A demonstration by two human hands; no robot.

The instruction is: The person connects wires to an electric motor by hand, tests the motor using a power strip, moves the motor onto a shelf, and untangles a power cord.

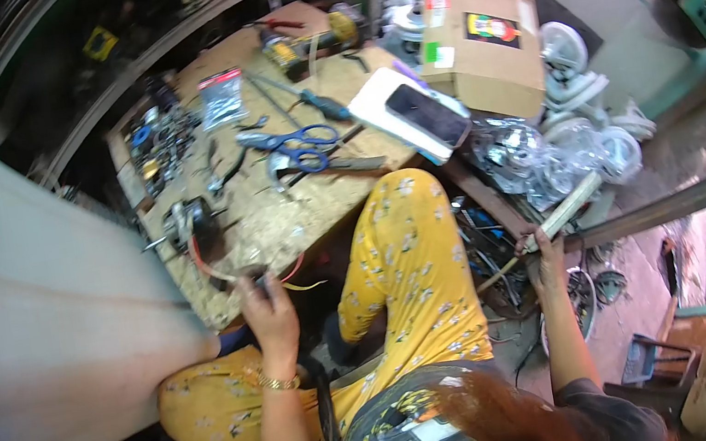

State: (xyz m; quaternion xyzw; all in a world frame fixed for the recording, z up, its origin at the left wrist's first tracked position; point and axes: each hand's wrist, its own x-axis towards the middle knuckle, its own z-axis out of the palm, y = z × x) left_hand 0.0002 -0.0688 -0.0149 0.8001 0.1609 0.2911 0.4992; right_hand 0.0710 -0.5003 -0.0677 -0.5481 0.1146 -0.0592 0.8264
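My left hand (268, 314) is closed on a small dark part at the front edge of the wooden workbench (314, 213). Red and yellow wires (294, 272) come out beside its fingers, and a cable runs up to a small motor (191, 221) on the bench. Off to the right, my right hand (546, 255) is wrapped round the lower end of a long whitish stick-like piece (568, 208), which points up and to the right. A thin tan rod or cable (499, 274) extends leftward from near that hand.
Blue-handled scissors (303, 146), a hammer (344, 165), a screwdriver (324, 104), a drill (288, 54) and a phone (427, 115) lie on the bench. A cardboard box (482, 40) and plastic-wrapped white parts (548, 155) are at the right. A grey panel (59, 307) stands left.
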